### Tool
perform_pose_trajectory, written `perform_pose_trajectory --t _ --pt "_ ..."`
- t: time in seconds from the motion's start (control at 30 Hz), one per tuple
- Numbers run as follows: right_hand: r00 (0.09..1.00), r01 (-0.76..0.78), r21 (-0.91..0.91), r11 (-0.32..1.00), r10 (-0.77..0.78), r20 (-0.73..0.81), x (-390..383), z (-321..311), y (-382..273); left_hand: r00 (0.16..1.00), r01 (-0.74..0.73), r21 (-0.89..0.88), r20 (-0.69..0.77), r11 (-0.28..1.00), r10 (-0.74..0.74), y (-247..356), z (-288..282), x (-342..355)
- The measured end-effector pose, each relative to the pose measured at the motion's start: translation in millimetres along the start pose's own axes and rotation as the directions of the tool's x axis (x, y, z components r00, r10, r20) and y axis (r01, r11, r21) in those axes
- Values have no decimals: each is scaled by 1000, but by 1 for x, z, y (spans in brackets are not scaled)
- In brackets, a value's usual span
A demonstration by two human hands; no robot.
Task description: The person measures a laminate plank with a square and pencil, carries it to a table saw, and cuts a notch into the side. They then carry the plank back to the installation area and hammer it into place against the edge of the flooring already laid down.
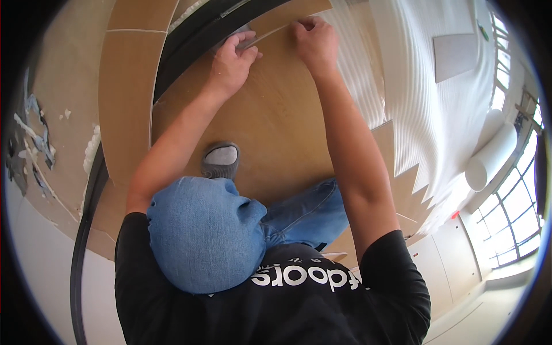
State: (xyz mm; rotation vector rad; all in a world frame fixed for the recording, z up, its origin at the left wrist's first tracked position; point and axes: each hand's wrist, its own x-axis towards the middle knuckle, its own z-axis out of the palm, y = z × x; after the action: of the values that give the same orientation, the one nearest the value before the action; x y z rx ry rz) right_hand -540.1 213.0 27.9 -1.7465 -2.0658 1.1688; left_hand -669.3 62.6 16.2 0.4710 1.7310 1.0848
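Observation:
My left hand [231,64] reaches over the brown wood-look floor board, next to the dark track. Its fingers are stretched forward with the thumb apart, and I see nothing gripped in them. Close to the fingertips a thin pale line [270,33] runs toward my right hand; whether it is a board seam or a narrow strip I cannot tell. My right hand [316,46] is curled with the fingertips pressed together at the right end of that line. Whatever it pinches is hidden. Beneath both arms lies the brown board surface [276,109].
A black floor track [190,49] curves along the left, with more brown boards [129,75] beyond it. White ribbed foam underlay [420,92] spreads to the right, bearing a loose grey-beige piece [454,56]. A white roll [491,155] lies farther right; scraps [40,132] litter the far left.

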Motion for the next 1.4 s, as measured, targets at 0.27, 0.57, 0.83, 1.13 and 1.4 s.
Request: perform_pose_trajectory --t 0.27,0.57,0.83,1.13,1.4 --pt "999 34 -147 989 -36 -13 16 -10 5 999 -38 0 4 999 38 -4 -3 -2" --pt "819 281 -363 888 -419 -392 45 -30 33 999 -38 -206 9 978 40 1 1 -7" --pt "965 219 -414 884 -259 -42 74 -24 2 990 126 -450 120 884 -80 11 -7 -8" --pt "967 248 -369 896 -249 46 83 -25 5 983 159 -441 156 883 -99 11 -6 -10" --pt "944 306 -443 843 -330 24 97 -26 12 976 176 -374 187 911 -112 15 -8 -6"
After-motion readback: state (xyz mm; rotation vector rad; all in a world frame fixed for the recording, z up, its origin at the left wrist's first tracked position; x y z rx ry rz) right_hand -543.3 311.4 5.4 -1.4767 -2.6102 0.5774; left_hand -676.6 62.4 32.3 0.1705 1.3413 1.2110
